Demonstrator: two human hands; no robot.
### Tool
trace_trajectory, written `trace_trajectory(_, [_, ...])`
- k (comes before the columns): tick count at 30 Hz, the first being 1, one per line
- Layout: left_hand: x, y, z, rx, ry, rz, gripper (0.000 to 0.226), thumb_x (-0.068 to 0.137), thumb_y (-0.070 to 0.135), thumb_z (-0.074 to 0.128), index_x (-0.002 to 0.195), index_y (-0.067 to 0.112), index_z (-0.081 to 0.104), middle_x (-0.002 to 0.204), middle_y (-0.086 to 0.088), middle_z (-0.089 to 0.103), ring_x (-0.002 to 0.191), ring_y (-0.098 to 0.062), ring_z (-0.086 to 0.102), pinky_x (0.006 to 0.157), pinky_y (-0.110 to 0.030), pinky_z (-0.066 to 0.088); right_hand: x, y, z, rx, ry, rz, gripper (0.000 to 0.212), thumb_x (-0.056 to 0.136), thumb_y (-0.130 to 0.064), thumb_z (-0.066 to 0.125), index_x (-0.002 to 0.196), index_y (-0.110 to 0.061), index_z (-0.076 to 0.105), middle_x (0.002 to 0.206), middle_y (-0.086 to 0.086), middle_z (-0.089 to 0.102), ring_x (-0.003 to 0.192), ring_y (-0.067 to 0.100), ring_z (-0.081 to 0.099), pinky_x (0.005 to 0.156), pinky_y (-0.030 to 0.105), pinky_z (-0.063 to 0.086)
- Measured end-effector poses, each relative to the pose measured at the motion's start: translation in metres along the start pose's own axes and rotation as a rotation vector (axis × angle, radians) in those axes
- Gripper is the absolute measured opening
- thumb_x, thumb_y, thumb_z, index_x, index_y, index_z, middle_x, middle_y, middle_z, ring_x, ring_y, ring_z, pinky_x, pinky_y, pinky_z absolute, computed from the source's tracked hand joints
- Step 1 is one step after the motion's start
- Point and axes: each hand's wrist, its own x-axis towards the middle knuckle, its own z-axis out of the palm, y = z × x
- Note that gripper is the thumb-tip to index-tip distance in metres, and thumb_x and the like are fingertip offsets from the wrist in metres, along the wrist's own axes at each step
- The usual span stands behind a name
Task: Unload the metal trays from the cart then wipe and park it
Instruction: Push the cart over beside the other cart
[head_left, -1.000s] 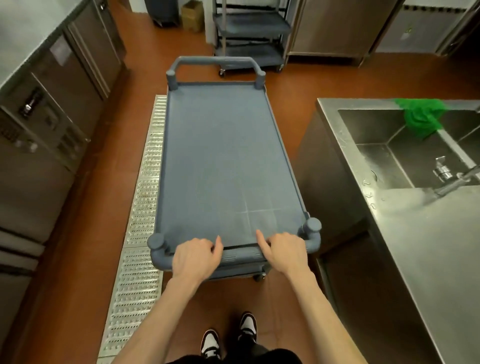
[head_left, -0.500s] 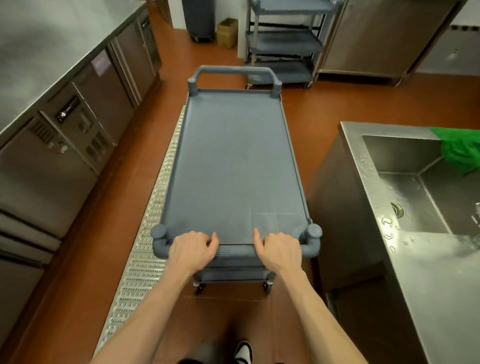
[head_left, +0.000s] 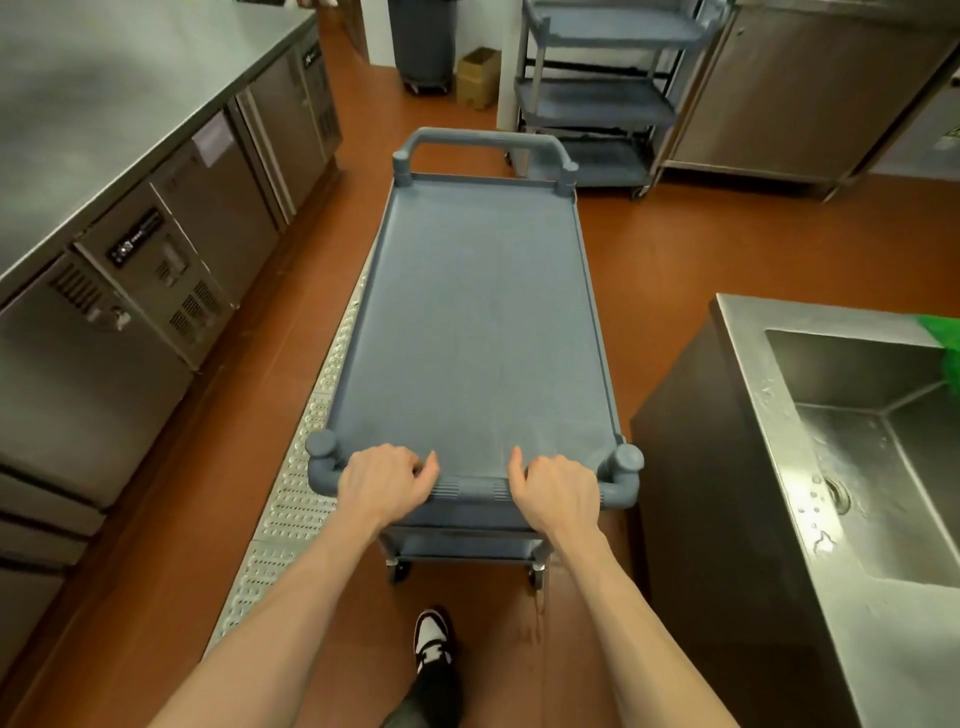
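Note:
The grey-blue plastic cart (head_left: 478, 322) stands lengthwise in front of me on the red floor, its top shelf bare with no trays on it. My left hand (head_left: 382, 480) and my right hand (head_left: 558, 488) both grip the near handle bar (head_left: 475, 488), thumbs resting on the shelf edge. The far handle (head_left: 483, 140) points toward the back of the room. A lower shelf and two near wheels show beneath my wrists.
A steel counter with fridge doors (head_left: 130, 244) runs along the left. A metal floor drain grate (head_left: 291, 499) lies under the cart's left side. A steel sink unit (head_left: 831, 467) with a green cloth (head_left: 948, 343) stands close on the right. Another grey cart (head_left: 597, 98), a bin and a cardboard box are ahead.
The cart has rolled forward with both hands on its handle. The sink unit has slid back to my right and the parked cart ahead is nearer.

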Motion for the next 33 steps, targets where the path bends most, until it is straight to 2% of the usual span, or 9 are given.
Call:
trace_trajectory(6, [0.092, -0.016, -0.003, -0.008, 0.016, 0.006, 0.065, 0.099, 0.062, 0.035, 0.076, 0.014, 0.072, 0.069, -0.008, 0.07, 0.077, -0.035, 0.072, 0.059, -0.034, 0.036, 0.088, -0.007, -0.009, -0.032, 0.008, 0.004, 0.07, 0.107, -0.054, 0.03, 0.067, -0.013, 0.071, 0.073, 0.009, 0.076, 0.073, 0.032, 0.074, 0.065, 0.037, 0.054])
trace_trajectory(11, [0.167, -0.02, -0.006, -0.02, 0.045, 0.03, 0.07, 0.096, 0.064, 0.028, 0.073, 0.015, 0.072, 0.069, -0.008, 0.071, 0.077, -0.035, 0.073, 0.059, -0.034, 0.036, 0.162, -0.007, -0.018, -0.005, 0.02, 0.006, 0.063, 0.107, -0.052, 0.032, 0.061, -0.017, 0.057, 0.075, 0.009, 0.076, 0.074, 0.033, 0.074, 0.065, 0.037, 0.052])
trace_trajectory(14, [0.208, -0.022, -0.01, -0.035, 0.021, 0.03, 0.068, 0.097, 0.062, 0.029, 0.07, 0.015, 0.069, 0.063, -0.005, 0.063, 0.076, -0.034, 0.072, 0.059, -0.034, 0.034, 0.205, -0.004, -0.023, 0.012, 0.022, 0.012, 0.061, 0.107, -0.051, 0.032, 0.062, -0.017, 0.055, 0.077, 0.01, 0.076, 0.077, 0.033, 0.074, 0.068, 0.038, 0.055])
trace_trajectory(16, [0.234, -0.023, -0.012, -0.038, 0.024, 0.037, 0.066, 0.097, 0.061, 0.029, 0.067, 0.015, 0.066, 0.064, -0.007, 0.065, 0.075, -0.035, 0.072, 0.058, -0.034, 0.033, 0.232, -0.003, -0.026, 0.011, 0.018, 0.021, 0.061, 0.107, -0.051, 0.032, 0.063, -0.016, 0.056, 0.078, 0.009, 0.076, 0.077, 0.033, 0.074, 0.069, 0.038, 0.057])
trace_trajectory(22, [0.319, -0.022, -0.016, -0.023, 0.023, 0.035, 0.063, 0.099, 0.058, 0.034, 0.071, 0.014, 0.069, 0.072, -0.01, 0.073, 0.077, -0.037, 0.073, 0.06, -0.035, 0.035, 0.321, 0.003, -0.03, 0.036, 0.02, 0.027, 0.065, 0.106, -0.051, 0.033, 0.057, -0.014, 0.053, 0.064, 0.003, 0.065, 0.068, 0.03, 0.072, 0.061, 0.033, 0.05])
trace_trajectory(25, [0.365, -0.021, -0.021, -0.035, 0.006, 0.013, 0.06, 0.101, 0.056, 0.035, 0.063, 0.015, 0.058, 0.067, -0.008, 0.067, 0.075, -0.035, 0.072, 0.059, -0.034, 0.036, 0.368, 0.007, -0.034, 0.04, 0.028, 0.02, 0.062, 0.106, -0.051, 0.035, 0.059, -0.014, 0.053, 0.07, 0.007, 0.072, 0.071, 0.032, 0.073, 0.06, 0.033, 0.046])
trace_trajectory(28, [0.404, -0.02, -0.026, -0.026, -0.016, -0.003, 0.058, 0.102, 0.055, 0.037, 0.063, 0.016, 0.056, 0.068, -0.008, 0.068, 0.076, -0.034, 0.072, 0.059, -0.034, 0.036, 0.408, 0.01, -0.039, 0.038, 0.011, -0.002, 0.06, 0.106, -0.05, 0.035, 0.061, -0.015, 0.055, 0.075, 0.009, 0.076, 0.074, 0.034, 0.074, 0.06, 0.034, 0.04])
trace_trajectory(33, [0.477, -0.016, -0.03, -0.011, 0.007, -0.046, 0.06, 0.101, 0.056, 0.038, 0.072, 0.012, 0.067, 0.078, -0.011, 0.074, 0.081, -0.036, 0.073, 0.064, -0.036, 0.046, 0.482, 0.019, -0.043, 0.008, 0.018, -0.008, 0.064, 0.103, -0.049, 0.042, 0.06, -0.009, 0.068, 0.068, 0.012, 0.074, 0.067, 0.036, 0.073, 0.055, 0.034, 0.04])
